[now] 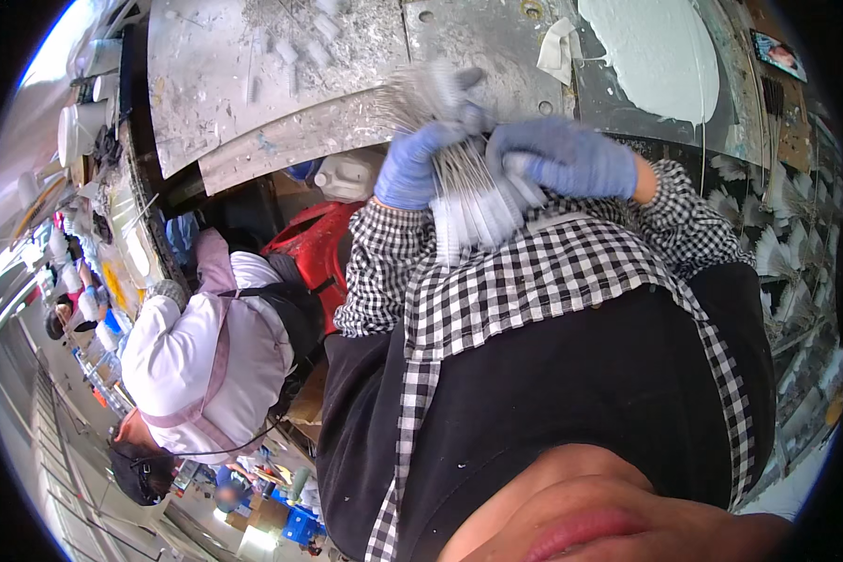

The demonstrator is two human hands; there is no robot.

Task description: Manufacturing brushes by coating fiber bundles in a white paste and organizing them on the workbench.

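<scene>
A thick bundle of thin wire-stemmed brushes (pixel 478 217) with white bristly ends stands in front of my chest. Around the middle of its stems my left hand (pixel 410 170) is closed, in a blue-violet glove. My right hand (pixel 567 161), gloved alike, has its fingers curled against the bundle's right side; the fingertips are partly hidden and a little blurred. More wires and pale ends fan out above the hands, smeared by motion. The lower white ends hang close to my black-and-white checked apron (pixel 534 281).
A spattered metal worktable (pixel 309 112) lies beyond my hands, with small white pieces (pixel 323 28). White paste (pixel 660 56) spreads at the far right, near a crumpled cloth (pixel 558 51) and a phone (pixel 777 54). White fan-shaped bristle pieces (pixel 791 234) line the right. A co-worker (pixel 206 365) sits left, by a red chair (pixel 318 248).
</scene>
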